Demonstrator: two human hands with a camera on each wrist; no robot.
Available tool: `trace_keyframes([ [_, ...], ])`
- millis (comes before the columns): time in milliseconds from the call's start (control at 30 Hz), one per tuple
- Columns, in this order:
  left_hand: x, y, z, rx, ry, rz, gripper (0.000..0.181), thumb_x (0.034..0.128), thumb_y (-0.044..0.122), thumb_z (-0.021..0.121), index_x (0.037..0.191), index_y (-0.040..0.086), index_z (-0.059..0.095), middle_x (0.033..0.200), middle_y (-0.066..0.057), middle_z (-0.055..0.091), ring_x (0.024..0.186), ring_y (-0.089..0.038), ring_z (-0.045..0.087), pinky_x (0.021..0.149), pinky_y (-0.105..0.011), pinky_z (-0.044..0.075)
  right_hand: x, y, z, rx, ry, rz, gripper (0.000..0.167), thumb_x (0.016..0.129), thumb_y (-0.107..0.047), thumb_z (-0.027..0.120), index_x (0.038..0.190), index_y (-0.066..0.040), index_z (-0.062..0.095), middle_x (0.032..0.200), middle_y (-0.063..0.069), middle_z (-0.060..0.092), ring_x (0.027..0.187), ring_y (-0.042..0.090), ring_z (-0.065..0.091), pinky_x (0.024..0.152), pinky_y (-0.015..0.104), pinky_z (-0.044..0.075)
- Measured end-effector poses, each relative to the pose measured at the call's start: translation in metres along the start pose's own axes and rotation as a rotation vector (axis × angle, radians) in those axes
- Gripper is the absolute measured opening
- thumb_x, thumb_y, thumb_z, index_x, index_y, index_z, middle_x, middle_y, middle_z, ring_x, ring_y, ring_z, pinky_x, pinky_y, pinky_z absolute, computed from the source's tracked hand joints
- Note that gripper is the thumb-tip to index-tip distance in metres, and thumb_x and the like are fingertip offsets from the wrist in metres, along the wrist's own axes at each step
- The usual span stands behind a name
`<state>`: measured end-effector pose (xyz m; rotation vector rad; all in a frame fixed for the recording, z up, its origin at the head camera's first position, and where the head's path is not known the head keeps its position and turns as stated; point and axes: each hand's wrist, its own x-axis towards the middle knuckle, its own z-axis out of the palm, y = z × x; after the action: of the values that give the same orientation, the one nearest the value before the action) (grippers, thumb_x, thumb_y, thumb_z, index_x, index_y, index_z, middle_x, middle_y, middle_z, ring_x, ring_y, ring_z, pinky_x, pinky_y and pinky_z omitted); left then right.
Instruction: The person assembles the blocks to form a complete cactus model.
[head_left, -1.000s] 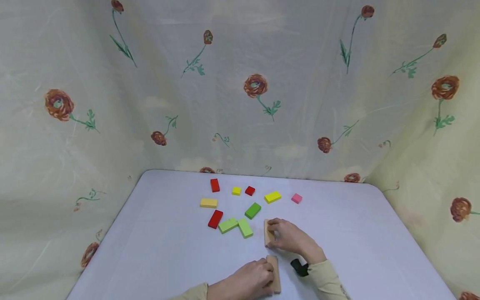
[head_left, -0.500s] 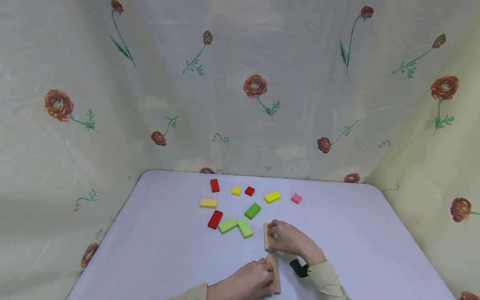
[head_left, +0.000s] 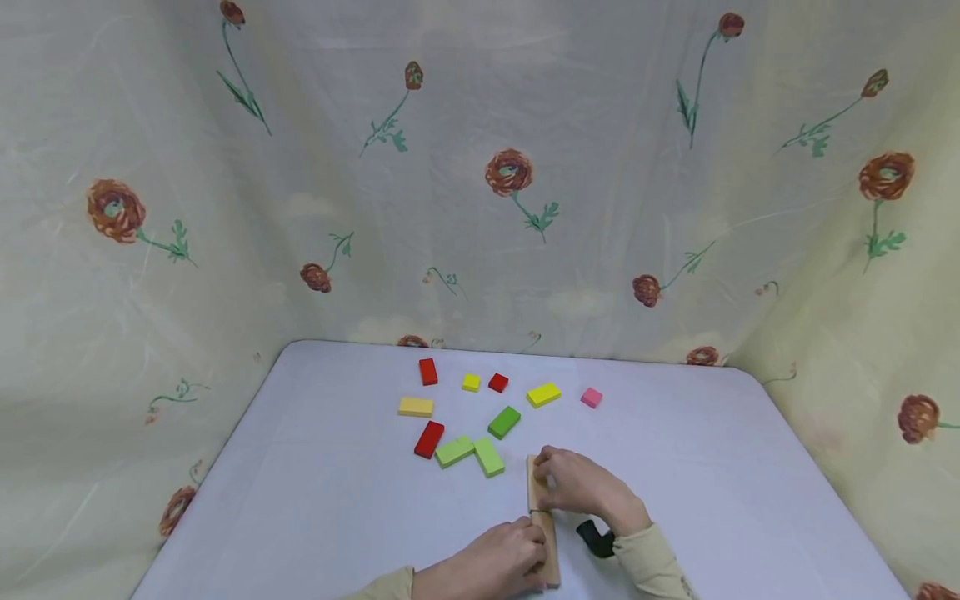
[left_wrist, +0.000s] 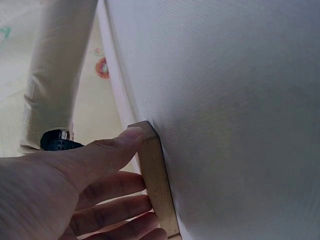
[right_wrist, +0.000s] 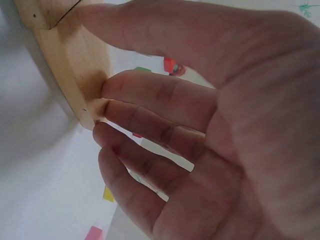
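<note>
In the head view, the left hand (head_left: 498, 557) gripped the near wooden block (head_left: 551, 550), and the right hand (head_left: 577, 482) held the far wooden block (head_left: 535, 483) between thumb and fingers. Both pieces lay low on the white tabletop (head_left: 322, 500), end to end and closer to the person than the bright bricks, of which a light-green block (head_left: 489, 457) lay nearest. Each long axis ran away from the person, leaning slightly to the left at the far end; the two were almost in line and met at a thin dark seam. In the left wrist view, the thumb pressed the end of the near wooden block away from the seam, while fingertips lay along its side. Bare, straight-edged wood like this was probably light, rigid and hard to damage, with enough grain to keep it from slipping; the long sides looked the best place to take hold, leaving the meeting ends free. In the right wrist view, the thumb sat close to the seam and the fingertips touched the far wooden block towards its other end, so its length ran from thumb to fingers. A small sideways step seemed to show where the pieces met, though whether their end faces were fully flush could not be told. Neither hand was idle or clenched on nothing.
</note>
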<state>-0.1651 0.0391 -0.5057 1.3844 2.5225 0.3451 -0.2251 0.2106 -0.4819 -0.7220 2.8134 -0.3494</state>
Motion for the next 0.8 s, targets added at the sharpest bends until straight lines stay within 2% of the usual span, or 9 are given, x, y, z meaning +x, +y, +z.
trace_keyframes([
  [167,-0.0004,-0.0003,0.0001,-0.008,-0.007,-0.005,0.024,0.0861,0.035,0.071,0.106,0.021,0.073,0.102,0.012,0.066,0.088,0.006,0.053,0.074,-0.011,0.046,-0.0008,-0.0009,0.0001,0.0,-0.02,0.011,0.033,0.076,-0.025,0.081,0.102,-0.005,0.074,0.112,0.006,0.063,0.106,0.022,0.062,0.093,0.039,0.051],
  [400,0.0002,-0.0006,0.0004,-0.009,-0.005,0.002,0.024,0.0863,0.035,0.07,0.106,0.021,0.073,0.102,0.011,0.066,0.087,0.006,0.053,0.074,-0.011,0.047,-0.0014,0.0004,-0.0007,0.023,-0.021,0.009,0.031,0.076,-0.022,0.081,0.101,-0.005,0.074,0.113,0.007,0.063,0.106,0.023,0.062,0.093,0.04,0.051],
  [600,0.0008,-0.0002,-0.0005,-0.007,-0.019,-0.004,0.024,0.0869,0.035,0.07,0.107,0.021,0.073,0.102,0.012,0.067,0.088,0.006,0.052,0.076,-0.012,0.047,-0.0008,0.001,-0.0004,0.061,-0.022,0.026,0.031,0.076,-0.022,0.08,0.101,-0.005,0.074,0.116,0.008,0.063,0.107,0.024,0.062,0.093,0.041,0.051],
  [800,0.0006,-0.0002,-0.0011,-0.006,-0.014,0.003,0.024,0.0865,0.034,0.07,0.106,0.021,0.073,0.102,0.012,0.067,0.087,0.006,0.052,0.075,-0.011,0.047,-0.0006,0.0028,-0.0023,0.111,-0.036,0.059,0.037,0.076,-0.025,0.081,0.107,-0.006,0.073,0.119,0.008,0.062,0.109,0.024,0.06,0.094,0.044,0.05],
])
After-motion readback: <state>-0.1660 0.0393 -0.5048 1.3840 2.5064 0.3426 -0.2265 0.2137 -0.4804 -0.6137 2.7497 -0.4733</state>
